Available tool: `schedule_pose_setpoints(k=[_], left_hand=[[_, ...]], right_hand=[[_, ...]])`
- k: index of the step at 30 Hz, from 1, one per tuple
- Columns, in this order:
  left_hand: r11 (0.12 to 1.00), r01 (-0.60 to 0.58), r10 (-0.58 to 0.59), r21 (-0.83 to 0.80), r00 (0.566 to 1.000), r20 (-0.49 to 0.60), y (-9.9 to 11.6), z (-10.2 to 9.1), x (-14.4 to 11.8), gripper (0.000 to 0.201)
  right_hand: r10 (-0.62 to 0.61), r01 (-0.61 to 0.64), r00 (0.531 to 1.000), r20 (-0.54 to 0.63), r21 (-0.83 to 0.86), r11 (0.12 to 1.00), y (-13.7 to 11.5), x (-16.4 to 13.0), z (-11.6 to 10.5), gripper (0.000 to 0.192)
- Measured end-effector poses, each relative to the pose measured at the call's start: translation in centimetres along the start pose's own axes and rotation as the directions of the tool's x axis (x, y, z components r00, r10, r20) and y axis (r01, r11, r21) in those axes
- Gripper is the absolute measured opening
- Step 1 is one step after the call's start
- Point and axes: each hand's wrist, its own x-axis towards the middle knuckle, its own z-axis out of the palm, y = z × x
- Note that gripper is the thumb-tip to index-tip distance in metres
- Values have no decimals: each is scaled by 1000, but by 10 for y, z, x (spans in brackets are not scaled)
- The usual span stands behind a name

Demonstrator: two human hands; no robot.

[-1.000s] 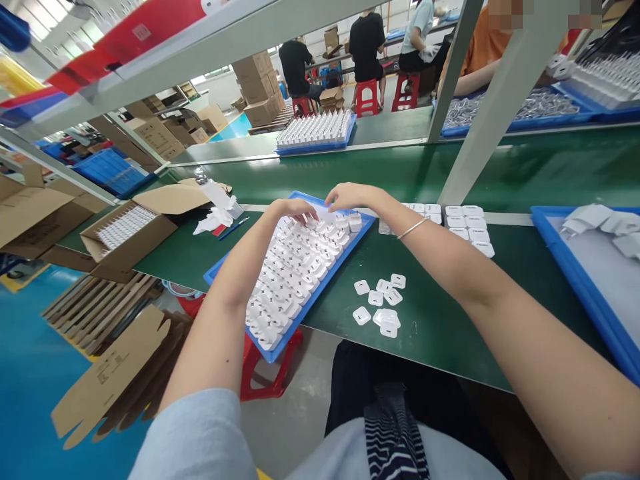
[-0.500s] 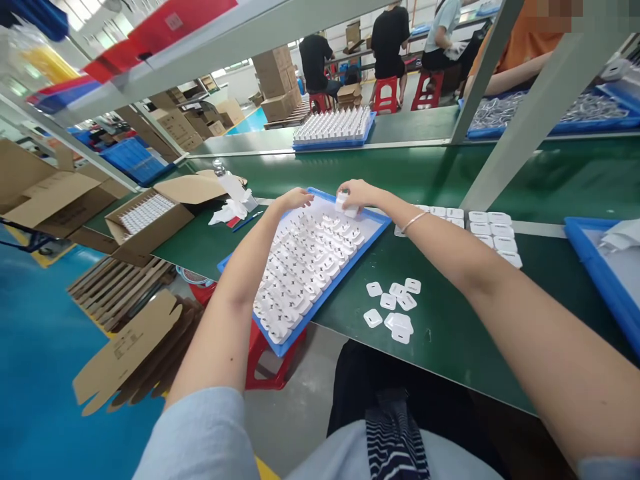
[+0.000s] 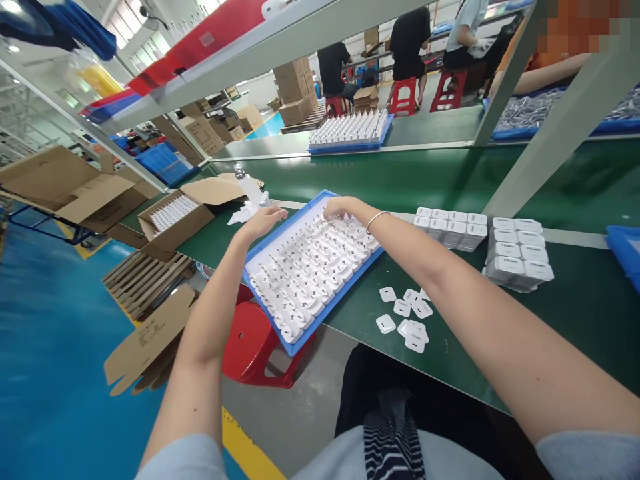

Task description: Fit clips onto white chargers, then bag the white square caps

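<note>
Left hand: the person's bare left hand (image 3: 267,220) hung just beside the tray's left rim, near a crumpled white tissue (image 3: 246,212); its fingers bent loosely, and whether they gripped anything could not be made out.
Right hand: the bare right hand (image 3: 340,208), a thin pale bracelet (image 3: 376,221) on its wrist, reached over the tray's far part, fingers curled down among the pieces; whether they had closed on one was hidden.
Tray: a rectangular blue plastic tray (image 3: 330,308) lay slantwise on the green workbench (image 3: 590,293), its near corner jutting past the edge.
Pieces: rows of small white plastic pieces (image 3: 310,267) with metal prongs filled most of it.
Loose plates: flat white rounded-square plates (image 3: 403,307) lay scattered right of the tray, some overlapping.
Stacks: two blocks of stacked white rounded-square plates (image 3: 520,250) stood farther right.
Floor: a red plastic stool (image 3: 245,340) stood partly beneath the tray.
</note>
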Motion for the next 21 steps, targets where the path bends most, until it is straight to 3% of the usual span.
schedule_pose_setpoints(k=[4,10,13,15,18,19,21], left_hand=[[994,-18,4,-108,992,-124,-11,-2,-61,46],[966,32,-116,-255,940,-322,-38,25,-154,40],[919,79,-238,-386,893,-383,-63,41,-197,36],[872,122,-347,-474,836,-424,-80,54,-224,37],[736,243,-570,-632,726,-385,-94,84,-258,46],[683,278,-620,-676,710,-334,-93,98,-267,51],[565,315,-657,-762,731,-185,-85,126,-277,60]], right_hand=[[74,-76,995,66,36,996,9,-1,0,41],[98,-101,994,55,65,993,8,-9,1,65],[95,-94,995,-9,55,994,2,-11,-5,71],[63,-59,995,-77,52,997,1,-9,-11,67],[67,-62,979,-195,32,998,12,-8,-22,60],[97,-95,967,-237,20,995,19,-8,-25,60],[185,-194,938,-294,-2,981,38,-12,-26,59]])
